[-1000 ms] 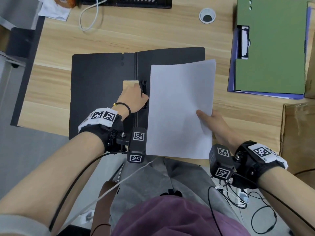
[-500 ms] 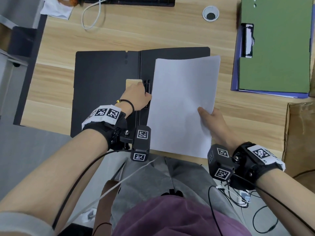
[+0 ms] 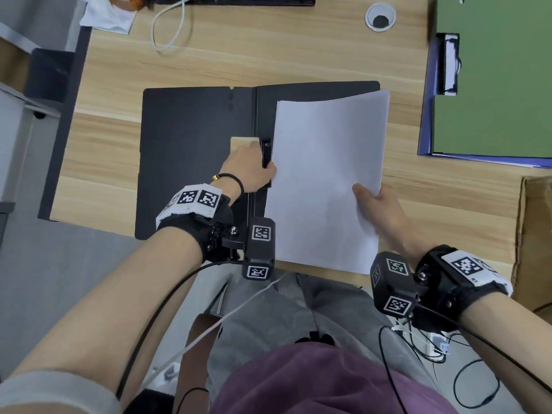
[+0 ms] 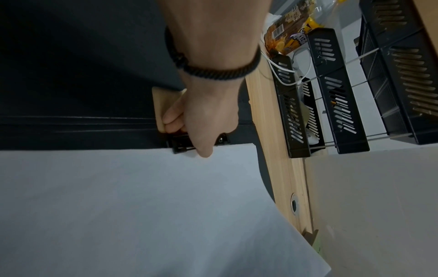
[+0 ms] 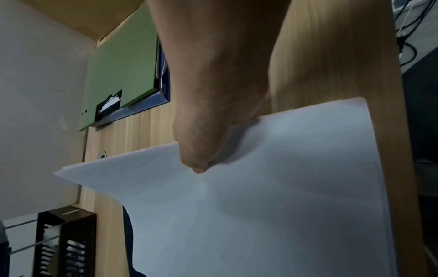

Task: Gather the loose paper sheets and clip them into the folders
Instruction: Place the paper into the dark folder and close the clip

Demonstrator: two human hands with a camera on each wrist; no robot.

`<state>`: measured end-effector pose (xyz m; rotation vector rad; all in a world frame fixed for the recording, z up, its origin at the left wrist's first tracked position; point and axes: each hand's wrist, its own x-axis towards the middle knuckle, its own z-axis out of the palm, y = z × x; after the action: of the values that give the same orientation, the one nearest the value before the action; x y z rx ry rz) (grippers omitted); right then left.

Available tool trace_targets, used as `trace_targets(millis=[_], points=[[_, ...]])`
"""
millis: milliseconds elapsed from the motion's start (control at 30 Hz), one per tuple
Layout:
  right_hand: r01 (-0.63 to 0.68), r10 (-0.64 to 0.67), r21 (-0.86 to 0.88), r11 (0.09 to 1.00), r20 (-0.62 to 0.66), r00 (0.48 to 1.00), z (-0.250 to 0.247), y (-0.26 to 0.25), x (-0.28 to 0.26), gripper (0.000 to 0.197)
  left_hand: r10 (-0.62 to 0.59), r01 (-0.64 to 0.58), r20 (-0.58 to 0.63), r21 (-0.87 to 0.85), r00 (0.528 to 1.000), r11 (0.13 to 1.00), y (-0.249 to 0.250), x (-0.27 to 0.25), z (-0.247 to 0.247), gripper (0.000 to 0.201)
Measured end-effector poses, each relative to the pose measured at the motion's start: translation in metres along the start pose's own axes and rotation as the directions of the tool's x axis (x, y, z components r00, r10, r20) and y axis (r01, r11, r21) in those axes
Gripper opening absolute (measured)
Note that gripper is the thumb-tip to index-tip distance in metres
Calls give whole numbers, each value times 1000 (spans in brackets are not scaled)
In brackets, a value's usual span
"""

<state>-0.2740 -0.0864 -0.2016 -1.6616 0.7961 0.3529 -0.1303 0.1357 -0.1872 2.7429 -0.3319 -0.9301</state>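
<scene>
At the spine of the open black folder (image 3: 194, 156), the left hand (image 3: 249, 168) is curling around the spring clip (image 3: 266, 153), fingers hooked on its lever and thumb reaching toward the paper's edge; this is presumably holding the clip lifted so the sheets can slide beneath. To the right of that hand, the right hand (image 3: 378, 204) is pinching the stack of white paper sheets (image 3: 325, 180) at its right edge, thumb on top and fingers underneath, carrying it slightly bowed over the folder's right leaf. The stack's left edge is lying just beside the clip, touching or almost touching the left thumb; whether it is already under the clip's jaw cannot be told. The near end of the stack is overhanging the desk (image 3: 239, 55) edge toward the person's lap, so the sheets likely need squaring against the folder before the clip closes. Beyond the right hand, well apart, a green folder (image 3: 501, 79) is sitting on a blue folder (image 3: 425, 121), its own clip facing this way. There is bare wood between them for sliding. Beyond the left hand, a white cable (image 3: 167, 28) is looping near black file trays (image 4: 331, 90).
</scene>
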Motion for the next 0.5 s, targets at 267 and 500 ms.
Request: trace_targets(millis=[267, 500], points=[[-24, 24, -3, 1000, 35, 999, 0, -5, 7, 29, 15, -16, 38, 30, 999, 999, 1, 5, -1, 40], [-16, 16, -15, 1000, 34, 999, 7, -5, 10, 28, 13, -16, 47, 55, 999, 998, 0, 6, 0, 41]])
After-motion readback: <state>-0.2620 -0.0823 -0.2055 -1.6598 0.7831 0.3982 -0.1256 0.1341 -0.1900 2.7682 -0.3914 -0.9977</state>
